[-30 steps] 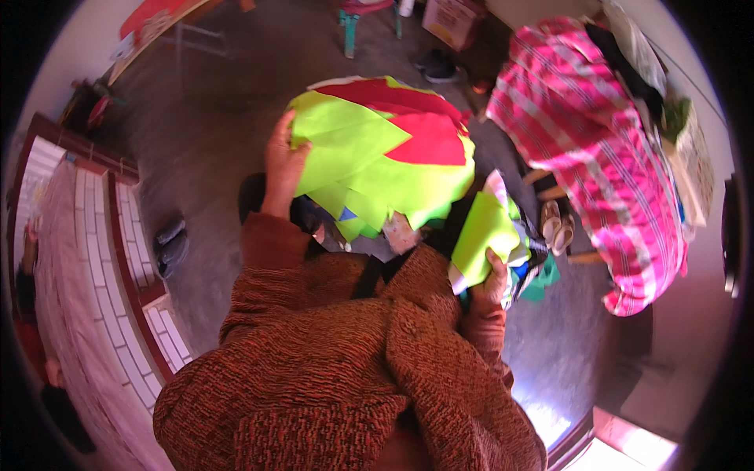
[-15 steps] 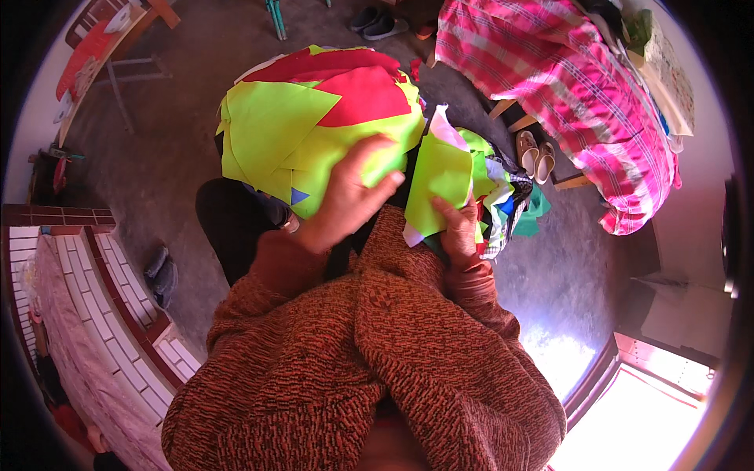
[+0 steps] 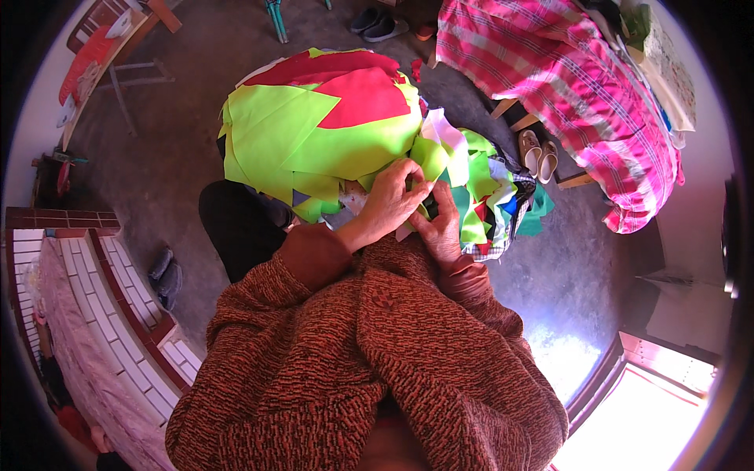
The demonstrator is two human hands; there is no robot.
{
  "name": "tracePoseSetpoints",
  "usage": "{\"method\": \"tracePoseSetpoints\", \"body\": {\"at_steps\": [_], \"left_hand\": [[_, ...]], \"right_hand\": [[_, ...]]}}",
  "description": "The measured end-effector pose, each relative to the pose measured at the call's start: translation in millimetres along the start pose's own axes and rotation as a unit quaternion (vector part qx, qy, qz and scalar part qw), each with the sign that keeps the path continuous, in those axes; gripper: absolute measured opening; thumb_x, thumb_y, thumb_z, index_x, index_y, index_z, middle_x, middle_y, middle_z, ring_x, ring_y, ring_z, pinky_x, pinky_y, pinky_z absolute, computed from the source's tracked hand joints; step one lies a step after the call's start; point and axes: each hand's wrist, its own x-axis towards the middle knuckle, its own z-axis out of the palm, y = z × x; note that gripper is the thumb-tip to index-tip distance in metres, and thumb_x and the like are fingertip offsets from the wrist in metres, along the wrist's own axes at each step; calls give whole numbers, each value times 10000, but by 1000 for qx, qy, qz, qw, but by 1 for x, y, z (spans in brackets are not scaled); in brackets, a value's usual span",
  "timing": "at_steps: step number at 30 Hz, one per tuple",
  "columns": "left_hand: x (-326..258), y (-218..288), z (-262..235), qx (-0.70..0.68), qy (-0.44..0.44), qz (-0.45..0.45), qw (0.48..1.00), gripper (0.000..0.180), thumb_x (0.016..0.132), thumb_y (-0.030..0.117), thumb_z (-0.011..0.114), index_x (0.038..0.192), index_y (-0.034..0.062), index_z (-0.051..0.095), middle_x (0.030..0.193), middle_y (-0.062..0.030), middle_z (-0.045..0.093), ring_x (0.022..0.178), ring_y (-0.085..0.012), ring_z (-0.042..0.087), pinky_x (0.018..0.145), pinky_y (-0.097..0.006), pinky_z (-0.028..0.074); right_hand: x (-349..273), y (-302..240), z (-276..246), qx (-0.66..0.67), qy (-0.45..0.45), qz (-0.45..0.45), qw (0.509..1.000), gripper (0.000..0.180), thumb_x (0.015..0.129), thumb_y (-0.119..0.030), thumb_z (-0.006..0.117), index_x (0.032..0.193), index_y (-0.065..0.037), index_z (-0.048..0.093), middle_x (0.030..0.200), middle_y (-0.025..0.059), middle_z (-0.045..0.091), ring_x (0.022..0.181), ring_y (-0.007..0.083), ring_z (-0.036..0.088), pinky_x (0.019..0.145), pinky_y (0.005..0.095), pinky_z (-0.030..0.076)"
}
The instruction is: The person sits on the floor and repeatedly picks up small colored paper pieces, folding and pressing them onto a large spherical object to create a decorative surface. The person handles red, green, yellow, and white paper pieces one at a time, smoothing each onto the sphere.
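- Grey concrete floor (image 3: 181,149) fills the background, seen from above; straight edges bend toward the rim of the view.
- Person seated, wearing a rust-coloured knitted sweater (image 3: 369,361) and dark trousers (image 3: 236,228); both forearms enter from below.
- Large bundle of cut cloth (image 3: 314,133) rests on the lap: mostly neon yellow-green pieces, with red pieces on top.
- Left hand (image 3: 389,202): reaches across to the right edge of the bundle, fingers curled and closed on a small yellow-green scrap (image 3: 430,157).
- Right hand (image 3: 441,228): just beside the left hand and touching it, fingers bent into the same scrap from below; whether it truly pinches the cloth cannot be told.
- Heap of mixed scraps (image 3: 491,196) lies directly to the right of the hands, in green, white, blue, red and checked cloth.
- Pair of pale sandals (image 3: 538,153) stands on the floor beyond the heap, beside a wooden frame.
- Pink checked cloth (image 3: 565,86) drapes over furniture at upper right.
- Dark slippers (image 3: 375,23) lie at the top edge; another dark pair (image 3: 163,271) lies at left, near a low wall of white tiles with red-brown trim (image 3: 86,290).
- Wooden bench with a red top (image 3: 102,51) stands at upper left.
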Motion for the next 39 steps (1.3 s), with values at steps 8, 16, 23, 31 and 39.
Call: {"method": "tracePoseSetpoints", "body": {"at_steps": [8,16,23,31,39], "left_hand": [[-5,-1,-2,-29,-8,-16,999,122,866,87,634,905,-7,568,750,-24,556,659,-64,463,572,-240,410],[-9,-10,-3,-187,-38,-98,977,118,915,121,598,934,7,577,810,39,535,741,-36,462,651,-207,403],[-7,-9,-4,-214,-54,-89,971,156,887,80,637,981,1,541,900,5,556,829,-46,508,728,-198,427],[-10,-25,6,-195,-7,-81,977,385,795,22,720,1103,-22,493,1010,-78,585,926,-123,575,809,-257,472],[-8,-17,-10,-15,-49,-96,994,258,875,143,646,1044,-38,572,917,-46,618,859,-81,530,754,-248,449]], "right_hand": [[-5,19,-3,254,5,136,957,244,926,-231,611,996,1,581,881,-16,536,844,70,464,758,204,386],[-4,24,-1,345,52,180,920,153,889,-130,657,981,-20,604,911,-18,601,837,47,497,776,200,416],[-4,26,-2,331,54,165,928,132,880,-108,661,960,-21,601,918,-11,613,832,51,513,773,201,423],[-1,16,-7,432,74,173,882,65,893,-64,570,944,-23,576,902,24,629,809,90,567,759,224,456],[0,29,-13,505,123,194,832,79,825,-48,543,896,-34,574,859,52,632,765,137,582,747,250,473]]}}
